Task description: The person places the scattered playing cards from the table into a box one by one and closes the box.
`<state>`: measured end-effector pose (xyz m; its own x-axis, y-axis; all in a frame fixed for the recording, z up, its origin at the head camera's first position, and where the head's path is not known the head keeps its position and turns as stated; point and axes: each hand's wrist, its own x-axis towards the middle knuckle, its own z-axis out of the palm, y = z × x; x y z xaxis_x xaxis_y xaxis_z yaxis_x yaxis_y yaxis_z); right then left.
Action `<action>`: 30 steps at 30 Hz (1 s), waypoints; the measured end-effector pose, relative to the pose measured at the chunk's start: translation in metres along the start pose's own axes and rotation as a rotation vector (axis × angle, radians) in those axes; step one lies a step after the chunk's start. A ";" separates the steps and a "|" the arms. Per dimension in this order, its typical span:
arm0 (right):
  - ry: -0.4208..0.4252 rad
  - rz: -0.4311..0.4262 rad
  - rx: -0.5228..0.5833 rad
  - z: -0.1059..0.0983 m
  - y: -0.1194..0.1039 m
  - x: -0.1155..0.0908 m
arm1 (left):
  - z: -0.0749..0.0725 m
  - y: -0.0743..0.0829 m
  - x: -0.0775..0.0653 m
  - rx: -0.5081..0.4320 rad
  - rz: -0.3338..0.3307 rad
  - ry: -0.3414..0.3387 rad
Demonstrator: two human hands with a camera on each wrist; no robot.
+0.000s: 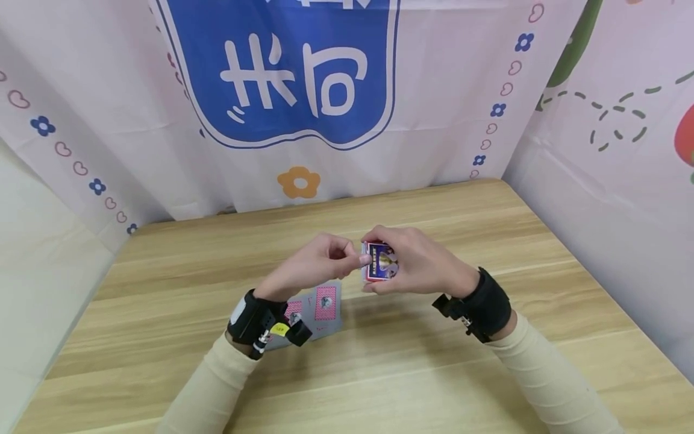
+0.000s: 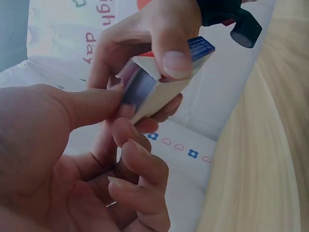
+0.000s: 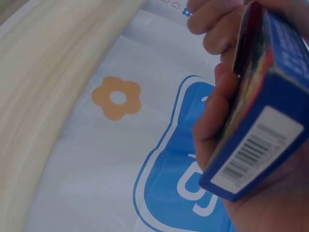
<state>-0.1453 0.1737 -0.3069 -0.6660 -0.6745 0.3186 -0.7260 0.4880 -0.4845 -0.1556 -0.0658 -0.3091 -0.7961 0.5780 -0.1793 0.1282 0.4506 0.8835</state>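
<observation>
My right hand (image 1: 428, 262) grips a small playing card box (image 1: 379, 270) by its sides, thumb and fingers on opposite faces. In the right wrist view the blue end of the box (image 3: 260, 150) carries a white barcode label. The other end faces my left hand (image 1: 309, 265) and stands open, with a flap (image 2: 147, 66) at its edge in the left wrist view. There my left thumb and index finger pinch at the opening, the other fingers loosely curled. Several playing cards (image 1: 326, 313) with pink patterned backs lie on the table, partly hidden under my left wrist.
The wood-grain table (image 1: 412, 374) reaches to a white printed cloth (image 1: 434, 120) hung behind it. Another printed cloth (image 1: 596, 193) hangs along the right side. Both wrists wear black camera straps (image 1: 490, 304).
</observation>
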 end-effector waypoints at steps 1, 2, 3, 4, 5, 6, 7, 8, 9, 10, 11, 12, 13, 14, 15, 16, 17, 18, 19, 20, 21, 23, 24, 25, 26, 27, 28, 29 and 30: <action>0.004 -0.001 0.004 0.000 0.001 0.000 | 0.001 -0.002 0.001 -0.016 0.000 -0.004; 0.007 -0.001 0.009 0.001 0.001 -0.001 | 0.002 -0.004 0.002 -0.030 0.002 -0.010; 0.012 -0.001 0.013 0.001 0.001 -0.001 | 0.002 -0.006 0.003 -0.044 -0.001 -0.017; 0.017 -0.002 0.018 0.001 0.002 -0.001 | 0.002 -0.008 0.004 -0.052 -0.001 -0.026; 0.022 -0.004 0.022 0.001 0.002 -0.001 | 0.002 -0.009 0.005 -0.050 0.004 -0.036; 0.028 -0.006 0.024 0.001 0.002 -0.001 | 0.002 -0.010 0.006 -0.036 0.003 -0.047; 0.031 -0.006 0.026 0.000 0.002 -0.001 | 0.001 -0.011 0.007 -0.016 0.005 -0.060; 0.034 -0.007 0.026 0.000 0.002 -0.001 | -0.001 -0.012 0.007 0.013 0.007 -0.073; 0.036 -0.005 0.024 0.000 0.003 0.000 | -0.002 -0.013 0.008 0.049 0.004 -0.082; 0.036 -0.001 0.023 0.000 0.003 0.000 | -0.004 -0.015 0.008 0.100 0.001 -0.087; 0.035 0.004 0.021 0.000 0.003 0.000 | -0.005 -0.017 0.008 0.166 -0.007 -0.088; 0.032 0.010 0.017 0.000 0.004 0.000 | -0.007 -0.019 0.008 0.235 -0.020 -0.089; 0.028 0.019 0.012 0.000 0.004 0.000 | -0.007 -0.023 0.009 0.306 -0.043 -0.085; 0.023 0.026 0.005 0.000 0.005 0.001 | -0.008 -0.026 0.010 0.384 -0.073 -0.080; 0.016 0.035 -0.001 0.000 0.005 0.001 | -0.008 -0.030 0.010 0.462 -0.106 -0.077; 0.008 0.043 -0.004 0.001 0.005 0.001 | -0.007 -0.034 0.011 0.541 -0.137 -0.081; -0.001 0.049 -0.009 0.001 0.006 0.000 | -0.007 -0.037 0.012 0.608 -0.173 -0.093; -0.009 0.056 -0.012 0.001 0.006 0.000 | -0.006 -0.040 0.014 0.665 -0.207 -0.109; -0.016 0.061 -0.015 0.002 0.006 0.000 | -0.005 -0.043 0.014 0.713 -0.238 -0.126; -0.021 0.066 -0.017 0.002 0.006 0.000 | -0.004 -0.045 0.015 0.754 -0.259 -0.142; -0.023 0.070 -0.019 0.002 0.006 0.000 | -0.002 -0.046 0.016 0.786 -0.272 -0.156; -0.024 0.072 -0.023 0.002 0.006 0.000 | 0.000 -0.048 0.016 0.822 -0.297 -0.172; -0.024 0.071 -0.026 0.002 0.006 0.000 | 0.001 -0.048 0.017 0.834 -0.301 -0.174; -0.024 0.069 -0.028 0.002 0.006 0.000 | 0.002 -0.048 0.017 0.842 -0.306 -0.170; -0.023 0.067 -0.030 0.002 0.006 0.001 | 0.003 -0.048 0.017 0.850 -0.309 -0.164; -0.023 0.064 -0.030 0.002 0.006 0.001 | 0.004 -0.047 0.017 0.855 -0.314 -0.159; -0.023 0.062 -0.029 0.002 0.007 0.001 | 0.005 -0.047 0.017 0.858 -0.322 -0.154; -0.024 0.060 -0.028 0.003 0.007 0.002 | 0.005 -0.048 0.017 0.862 -0.327 -0.150; -0.023 0.059 -0.028 0.003 0.007 0.002 | 0.005 -0.048 0.017 0.865 -0.330 -0.146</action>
<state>-0.1511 0.1743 -0.3123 -0.7037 -0.6567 0.2710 -0.6905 0.5425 -0.4784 -0.1723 -0.0738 -0.3569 -0.7960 0.3841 -0.4678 0.3513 0.9225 0.1597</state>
